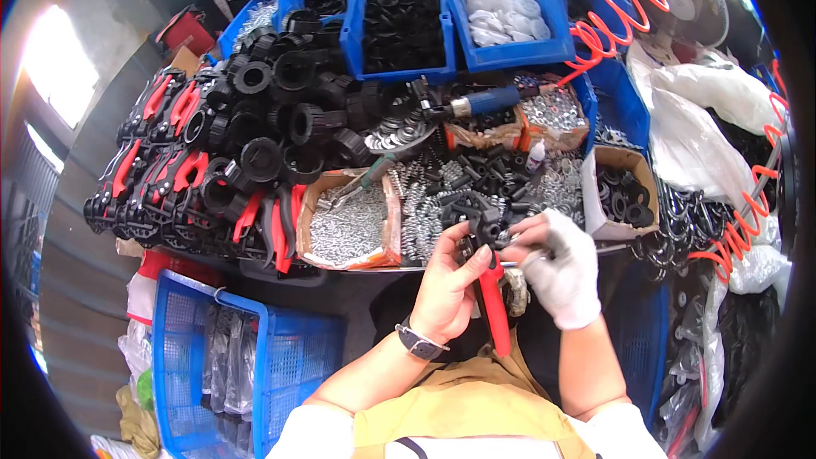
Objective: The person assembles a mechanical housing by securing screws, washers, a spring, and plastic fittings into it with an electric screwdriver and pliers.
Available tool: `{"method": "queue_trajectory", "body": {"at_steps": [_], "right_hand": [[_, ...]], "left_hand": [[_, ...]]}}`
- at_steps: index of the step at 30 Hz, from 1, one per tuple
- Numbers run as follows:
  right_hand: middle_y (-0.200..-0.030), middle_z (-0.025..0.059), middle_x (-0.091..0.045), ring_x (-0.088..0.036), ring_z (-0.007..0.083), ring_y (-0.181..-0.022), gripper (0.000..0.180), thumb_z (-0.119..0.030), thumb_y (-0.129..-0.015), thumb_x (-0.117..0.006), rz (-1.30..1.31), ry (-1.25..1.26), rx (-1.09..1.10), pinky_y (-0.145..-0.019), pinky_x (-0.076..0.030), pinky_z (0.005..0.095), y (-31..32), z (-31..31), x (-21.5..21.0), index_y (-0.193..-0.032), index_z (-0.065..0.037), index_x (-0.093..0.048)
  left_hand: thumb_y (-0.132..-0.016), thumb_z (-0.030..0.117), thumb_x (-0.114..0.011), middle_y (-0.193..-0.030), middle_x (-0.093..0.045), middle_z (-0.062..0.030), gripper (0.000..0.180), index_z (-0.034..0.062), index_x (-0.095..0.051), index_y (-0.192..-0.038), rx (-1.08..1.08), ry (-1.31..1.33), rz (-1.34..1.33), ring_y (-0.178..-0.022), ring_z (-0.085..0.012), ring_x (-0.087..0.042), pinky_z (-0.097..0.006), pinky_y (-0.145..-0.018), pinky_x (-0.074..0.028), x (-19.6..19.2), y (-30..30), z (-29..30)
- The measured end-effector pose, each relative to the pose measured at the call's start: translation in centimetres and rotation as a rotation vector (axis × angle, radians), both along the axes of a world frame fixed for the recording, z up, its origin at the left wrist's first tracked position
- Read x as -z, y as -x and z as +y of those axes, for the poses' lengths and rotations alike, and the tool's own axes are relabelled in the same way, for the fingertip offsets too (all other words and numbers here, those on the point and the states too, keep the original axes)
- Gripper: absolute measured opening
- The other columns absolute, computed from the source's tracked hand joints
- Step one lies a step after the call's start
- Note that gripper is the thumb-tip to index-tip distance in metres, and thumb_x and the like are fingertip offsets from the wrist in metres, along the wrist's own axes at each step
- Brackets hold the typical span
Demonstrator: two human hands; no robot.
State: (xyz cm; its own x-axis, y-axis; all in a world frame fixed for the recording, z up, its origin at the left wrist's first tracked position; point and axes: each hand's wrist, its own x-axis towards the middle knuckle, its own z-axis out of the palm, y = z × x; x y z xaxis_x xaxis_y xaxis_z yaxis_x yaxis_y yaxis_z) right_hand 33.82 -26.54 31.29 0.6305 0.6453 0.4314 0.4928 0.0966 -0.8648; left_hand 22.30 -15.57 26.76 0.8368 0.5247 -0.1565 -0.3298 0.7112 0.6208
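Observation:
My bare left hand [444,293], with a dark band at the wrist, is closed around a red-handled black tool [493,306]. The handle points down toward me, and the black head sticks up past my thumb and fingers. My right hand [561,276] wears a white glove that leaves the fingertips bare. Its fingers are pinched together right beside the tool's head; whatever they hold is too small to tell. Just beyond both hands lie metal springs [418,225] and short black tubes [489,172].
Black threaded rings [262,159] and red-black tools [161,174] are heaped at left. A carton of small metal parts [353,234] sits at the front edge. Blue bins [510,49] line the back. A red coiled hose [586,38] meets a power driver [484,103]. A blue basket [263,374] stands lower left.

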Motion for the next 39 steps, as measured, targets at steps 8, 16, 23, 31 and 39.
{"method": "queue_trajectory", "body": {"at_steps": [8, 16, 23, 31, 39], "right_hand": [[-0.088, 0.0018, -0.059, -0.058, 0.0128, -0.077, 0.047, -0.011, -0.065, -0.088, 1.055, 0.018, -0.387, -0.066, -0.05, 0.0258, -1.6, -2.0, 1.1, -0.094, -0.009, -0.052], [-0.095, 0.0227, -0.071, -0.067, 0.038, -0.093, 0.028, -0.025, -0.091, -0.059, -0.199, 0.296, 0.633, -0.084, -0.052, 0.0414, -29.0, -2.6, -2.5, -0.096, 0.0, -0.069], [-0.121, 0.0252, -0.063, -0.064, 0.0334, -0.112, 0.028, 0.0, -0.089, -0.049, -0.583, 1.083, 0.649, -0.095, -0.053, 0.042, -37.9, 3.9, 3.3, -0.112, 0.001, -0.066], [-0.113, 0.02, -0.069, -0.068, 0.0336, -0.105, 0.024, -0.008, -0.09, -0.055, -0.798, 1.211, 0.524, -0.09, -0.056, 0.0421, -40.1, 5.1, 1.6, -0.104, -0.003, -0.074], [-0.099, 0.0197, -0.07, -0.07, 0.0279, -0.077, 0.031, -0.015, -0.084, -0.068, 0.076, 0.571, 0.651, -0.072, -0.056, 0.0369, -36.3, 2.2, 0.1, -0.109, 0.002, -0.065]], "left_hand": [[-0.09, -0.005, -0.065, -0.114, -0.062, -0.0108, 0.048, 0.0124, -0.045, -0.13, 0.077, -0.284, -0.008, -0.101, -0.0208, -0.064, -0.036, -0.082, -0.056, 0.7, 0.2, -2.3], [-0.087, 0.058, -0.063, -0.121, -0.052, -0.009, 0.071, 0.022, -0.036, -0.142, 0.312, 0.178, -0.148, -0.086, -0.0201, -0.054, -0.036, -0.068, -0.046, 1.3, -1.6, -2.4], [-0.08, 0.07, -0.058, -0.127, -0.052, -0.0094, 0.073, 0.0274, -0.045, -0.138, 0.195, 0.098, -0.113, -0.083, -0.0209, -0.052, -0.034, -0.063, -0.043, 4.3, -1.4, -3.1], [-0.074, 0.069, -0.066, -0.129, -0.047, -0.0075, 0.081, 0.0262, -0.044, -0.138, 0.204, 0.119, -0.141, -0.079, -0.0209, -0.053, -0.035, -0.063, -0.045, 4.3, -2.0, -2.8], [-0.084, 0.067, -0.062, -0.09, -0.051, -0.0099, 0.074, 0.0199, -0.038, -0.136, 0.256, -0.017, -0.133, -0.069, -0.0209, -0.051, -0.036, -0.063, -0.045, 3.2, -2.5, -3.0]]}}
